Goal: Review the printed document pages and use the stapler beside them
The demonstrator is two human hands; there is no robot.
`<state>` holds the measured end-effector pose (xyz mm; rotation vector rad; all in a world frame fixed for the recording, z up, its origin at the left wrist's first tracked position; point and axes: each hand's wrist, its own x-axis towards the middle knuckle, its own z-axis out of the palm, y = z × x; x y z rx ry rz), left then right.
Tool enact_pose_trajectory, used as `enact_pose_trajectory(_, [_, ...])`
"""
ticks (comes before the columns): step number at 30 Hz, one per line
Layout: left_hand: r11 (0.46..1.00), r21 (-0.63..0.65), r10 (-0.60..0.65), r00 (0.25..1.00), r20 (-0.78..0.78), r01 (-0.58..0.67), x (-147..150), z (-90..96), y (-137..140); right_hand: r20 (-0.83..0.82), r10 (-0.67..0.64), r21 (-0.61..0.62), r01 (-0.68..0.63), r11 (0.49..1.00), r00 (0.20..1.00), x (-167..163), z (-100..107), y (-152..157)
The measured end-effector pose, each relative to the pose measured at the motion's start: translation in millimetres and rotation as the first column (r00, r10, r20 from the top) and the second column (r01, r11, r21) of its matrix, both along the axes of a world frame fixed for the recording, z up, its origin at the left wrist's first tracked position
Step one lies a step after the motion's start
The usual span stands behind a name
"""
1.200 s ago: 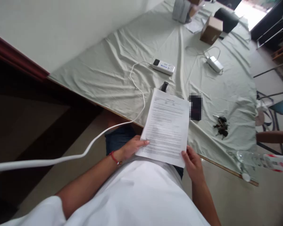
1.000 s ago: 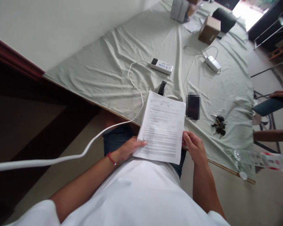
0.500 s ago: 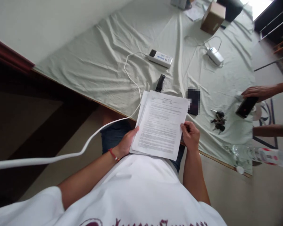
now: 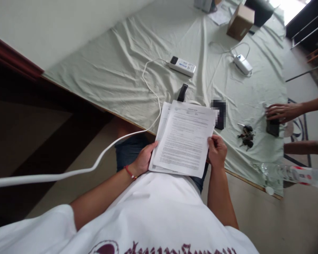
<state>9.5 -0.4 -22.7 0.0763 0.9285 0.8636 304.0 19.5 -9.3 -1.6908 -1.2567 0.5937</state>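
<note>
Printed sheets of paper [image 4: 187, 139] lie in a loose stack above my lap, their top end over the table edge. My left hand [image 4: 145, 158] grips the lower left side of the stack, thumb on top. My right hand [image 4: 217, 150] pinches the right edge of the top sheet, which is shifted to the right of the sheets beneath it. A small black device [image 4: 183, 92] lies just beyond the top of the papers. To the right of the papers is a dark phone [image 4: 220, 118], partly blurred out.
A white power strip [image 4: 182, 66] with a long white cable [image 4: 103, 155] sits ahead. On the green cloth are keys [image 4: 246, 135], a white adapter [image 4: 243, 64] and a cardboard box [image 4: 240, 23]. Another person's hand [image 4: 283, 113] covers a dark phone [image 4: 272, 127] near a plastic bottle [image 4: 288, 173].
My right hand has moved slightly right with the top sheet, showing more of the sheets below at left. The other person's hand has shifted left and turned the phone.
</note>
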Motion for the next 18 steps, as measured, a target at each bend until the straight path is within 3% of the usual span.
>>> enact_pose_trajectory(6, [0.991,0.136,0.013,0.994,-0.111,0.002,2.1,-2.8,-0.7,-0.044,-0.031,0.004,0.032,0.999,0.999,-3.1,3.5,2.6])
enact_pose_trajectory(10, [0.987,0.162,0.028,0.99,-0.137,-0.006,3.1,-2.9,-1.1,-0.036,0.02,-0.083,-0.023,0.996,0.999,-4.4,7.4,4.0])
enact_pose_trajectory(12, [0.987,0.159,0.03,0.989,-0.147,-0.006,3.0,-2.9,-0.6,-0.037,0.029,-0.067,-0.032,0.997,0.999,-3.8,6.5,3.3])
enact_pose_trajectory(18, [0.992,0.126,0.027,0.989,-0.142,-0.009,-0.1,-0.3,1.2,-0.171,-0.121,0.047,0.131,0.99,0.978,-2.6,2.7,-0.7])
